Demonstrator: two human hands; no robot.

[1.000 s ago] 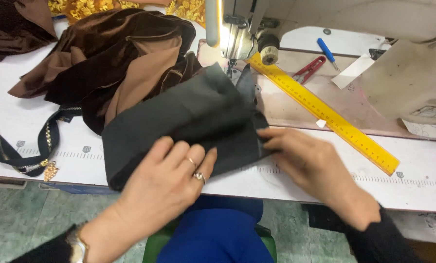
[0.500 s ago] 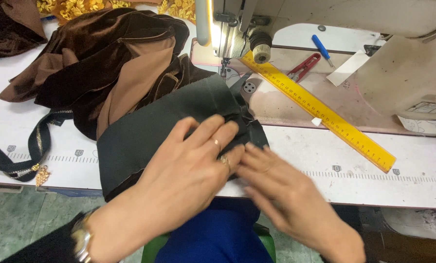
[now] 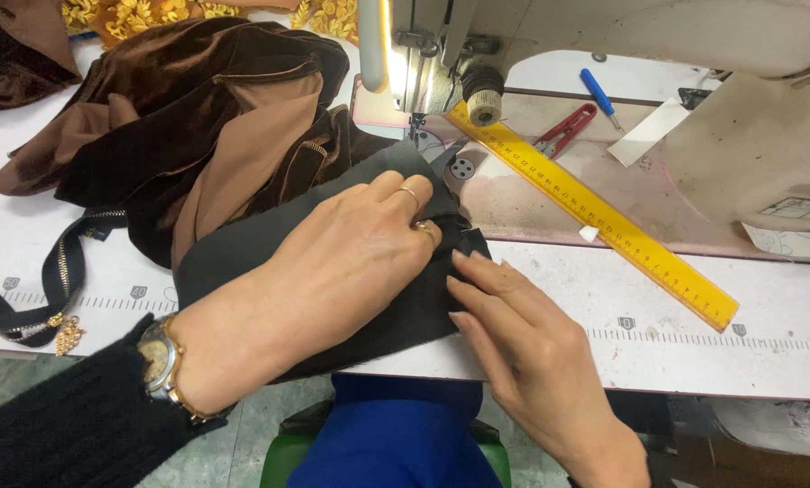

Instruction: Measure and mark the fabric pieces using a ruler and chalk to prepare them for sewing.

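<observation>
A dark grey-green fabric piece (image 3: 242, 248) lies on the white sewing table (image 3: 694, 352), its right end near the needle of the sewing machine (image 3: 441, 63). My left hand (image 3: 351, 262) rests flat on the fabric, fingers closed over its right edge; two rings show on the fingers and a gold watch on the wrist. My right hand (image 3: 513, 330) lies beside it, fingertips touching the same edge of the fabric.
A heap of brown velvet cloth (image 3: 197, 108) lies behind the fabric. A black zipper strip with gold charm (image 3: 43, 307) lies at left. A yellow ruler (image 3: 595, 212), red thread snips (image 3: 563, 131) and a blue pen (image 3: 597, 90) sit on the machine bed.
My left hand slid forward and right over the fabric toward the needle. My right hand drew in from the right to meet it at the fabric's edge. The fabric end got folded smaller.
</observation>
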